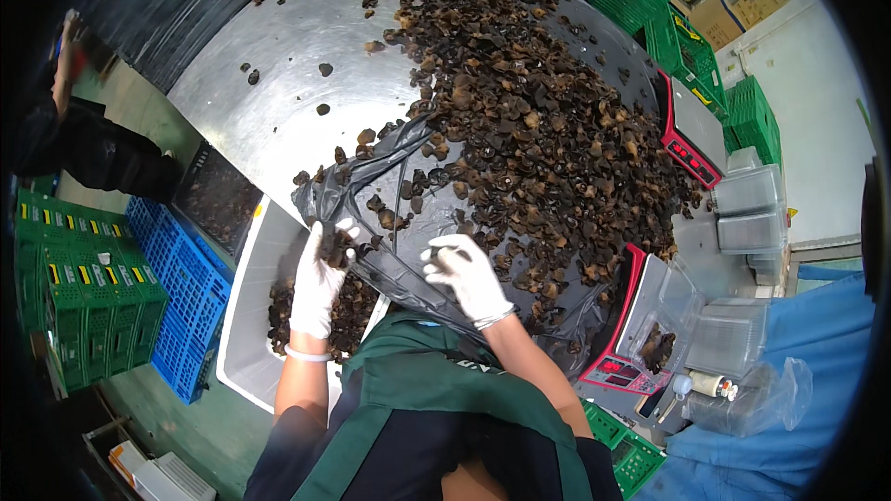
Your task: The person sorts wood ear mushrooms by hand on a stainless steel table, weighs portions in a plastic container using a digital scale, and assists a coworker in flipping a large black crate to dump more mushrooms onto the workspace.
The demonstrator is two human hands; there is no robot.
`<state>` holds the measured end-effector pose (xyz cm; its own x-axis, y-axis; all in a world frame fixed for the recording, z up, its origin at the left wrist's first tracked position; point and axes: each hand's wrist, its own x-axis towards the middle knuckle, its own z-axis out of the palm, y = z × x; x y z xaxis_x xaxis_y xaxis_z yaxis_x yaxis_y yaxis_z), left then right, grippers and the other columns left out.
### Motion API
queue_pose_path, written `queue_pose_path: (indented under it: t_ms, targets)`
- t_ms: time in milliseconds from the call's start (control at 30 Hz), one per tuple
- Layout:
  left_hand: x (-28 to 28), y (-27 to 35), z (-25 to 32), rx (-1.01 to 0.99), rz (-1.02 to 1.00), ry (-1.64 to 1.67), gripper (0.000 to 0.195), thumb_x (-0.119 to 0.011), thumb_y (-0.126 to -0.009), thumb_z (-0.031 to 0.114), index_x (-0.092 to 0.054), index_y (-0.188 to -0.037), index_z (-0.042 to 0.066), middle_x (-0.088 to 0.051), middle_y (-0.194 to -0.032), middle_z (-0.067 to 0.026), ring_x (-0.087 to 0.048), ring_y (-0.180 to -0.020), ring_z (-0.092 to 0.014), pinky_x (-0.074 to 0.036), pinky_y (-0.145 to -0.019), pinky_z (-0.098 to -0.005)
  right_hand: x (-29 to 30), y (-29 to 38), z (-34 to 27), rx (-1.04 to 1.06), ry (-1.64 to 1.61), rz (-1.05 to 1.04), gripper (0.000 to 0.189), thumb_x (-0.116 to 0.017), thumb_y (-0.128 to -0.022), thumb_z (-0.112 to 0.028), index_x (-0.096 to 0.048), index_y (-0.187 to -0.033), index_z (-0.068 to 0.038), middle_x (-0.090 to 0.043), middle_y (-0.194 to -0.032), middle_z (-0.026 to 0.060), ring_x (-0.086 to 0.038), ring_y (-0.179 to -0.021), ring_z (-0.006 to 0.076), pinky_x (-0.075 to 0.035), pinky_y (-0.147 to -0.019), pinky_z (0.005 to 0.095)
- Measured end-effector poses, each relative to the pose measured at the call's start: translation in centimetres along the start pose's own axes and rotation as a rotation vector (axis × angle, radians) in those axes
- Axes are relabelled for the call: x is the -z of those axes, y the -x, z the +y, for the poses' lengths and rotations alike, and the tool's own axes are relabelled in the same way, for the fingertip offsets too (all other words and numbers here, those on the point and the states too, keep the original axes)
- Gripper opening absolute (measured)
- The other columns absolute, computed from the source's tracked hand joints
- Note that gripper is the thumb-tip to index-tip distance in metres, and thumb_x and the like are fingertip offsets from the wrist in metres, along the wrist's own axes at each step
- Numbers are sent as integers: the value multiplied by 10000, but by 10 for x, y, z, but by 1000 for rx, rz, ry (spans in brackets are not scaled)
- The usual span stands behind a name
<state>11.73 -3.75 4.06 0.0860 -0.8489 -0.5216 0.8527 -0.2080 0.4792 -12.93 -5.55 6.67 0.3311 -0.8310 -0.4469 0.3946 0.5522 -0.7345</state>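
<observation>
A large heap of dark brown wood ear mushrooms [536, 111] covers much of the metal table [278, 111], part of it on black plastic sheeting [418, 285]. My left hand [320, 278], in a white glove, holds a few mushroom pieces [336, 248] above a white plastic tub [243, 334]. More mushrooms [355, 313] lie inside that tub. My right hand [466, 275], also gloved, is over the sheeting with its fingers curled. A small dark piece seems to be at its fingertips, though the fingers partly hide it.
Two red digital scales [696, 125] [626, 334] stand along the right edge. A clear plastic box [654, 320] with some mushrooms rests on the nearer one. Clear boxes [731, 334] are stacked beside it. Blue crates [181, 292] and green crates [90, 292] stand left; another person [104, 146] is there.
</observation>
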Motion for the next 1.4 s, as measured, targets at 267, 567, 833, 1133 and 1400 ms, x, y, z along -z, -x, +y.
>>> queue_pose_path:
  t_ms: [267,567,833,1133,1400]
  targets:
    - [-45,32,-5,-329,-20,-445,182,-541,-913,194,-586,-1037,69,-626,-967,-33,-589,-836,-113,-475,-688,-269,-26,6,19,-143,149,-354,399,-430,-971,-252,-460,-1320,-60,-553,-1240,76,-591,-1020,175,-516,-804,281]
    - [-99,18,-67,-596,-692,-1243,253,-664,-788,110,-625,-1027,38,-609,-1148,-113,-560,-1111,-272,-437,-953,-355,35,-26,39,-173,-920,-208,322,-436,-971,-324,-546,-1155,-84,-613,-1028,46,-588,-971,159,-505,-851,341]
    - [-145,-45,-69,-556,-539,-1152,158,-633,-844,129,-638,-933,-1,-636,-983,-96,-610,-896,-165,-490,-790,-284,70,1,8,8,-751,-178,467,-332,-951,-473,-559,-1142,-112,-600,-1078,95,-594,-953,279,-518,-692,427]
    - [-113,-169,-94,-938,-535,-1606,320,-636,-773,91,-608,-1092,84,-612,-1070,-89,-565,-1008,-271,-449,-896,-358,105,39,0,-1,-868,25,467,-359,-950,-502,-524,-1194,-139,-583,-1132,113,-587,-988,308,-500,-698,445]
    - [-111,-182,-118,-955,-496,-1667,334,-614,-766,41,-592,-1097,79,-598,-1041,-118,-580,-907,-308,-482,-793,-342,102,56,22,-156,-949,-96,518,-245,-981,-456,-387,-1341,-112,-516,-1226,177,-553,-1059,367,-503,-793,515]
